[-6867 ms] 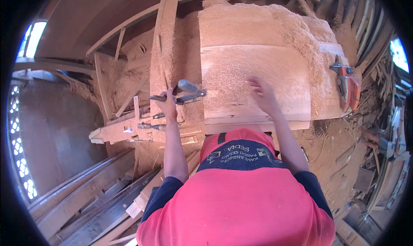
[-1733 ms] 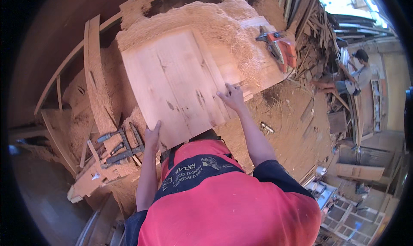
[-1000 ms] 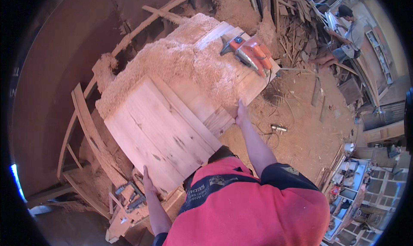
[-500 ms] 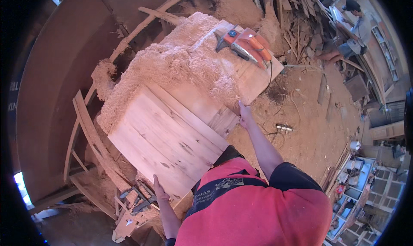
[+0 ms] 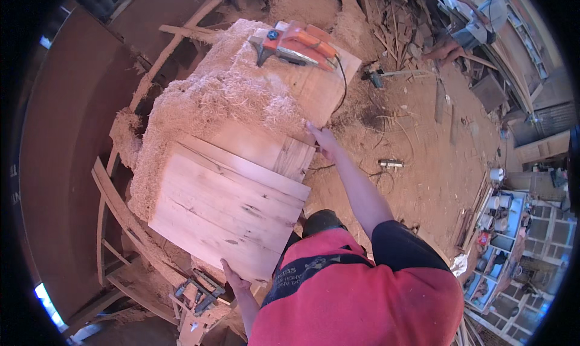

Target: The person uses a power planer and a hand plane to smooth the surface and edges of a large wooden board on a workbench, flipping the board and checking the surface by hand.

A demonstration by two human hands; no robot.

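A pale wooden panel (image 5: 226, 210) made of joined planks lies in front of me, on top of another board (image 5: 293, 158) partly buried in shavings. My left hand (image 5: 235, 278) is closed on the panel's near edge, its thumb side showing at the rim and the other fingers mostly hidden. Further off on the right, my right hand (image 5: 324, 140) grips the lower board's right corner, with fingers partly out of sight beneath. Beyond the hands an orange electric planer (image 5: 302, 45) rests on the far wood, its cord hanging over the edge.
Heaped wood shavings (image 5: 205, 104) cover the far left of the work surface. Metal clamps (image 5: 202, 293) sit beside my left hand. A small tool (image 5: 391, 163) and cords lie on the dusty floor. Another person (image 5: 477, 29) sits far right, near scrap wood (image 5: 402, 35). Shelving (image 5: 498, 249) stands at right.
The view has turned a little, so planer, shavings and boards appear further left. Both hands keep their places on the wood.
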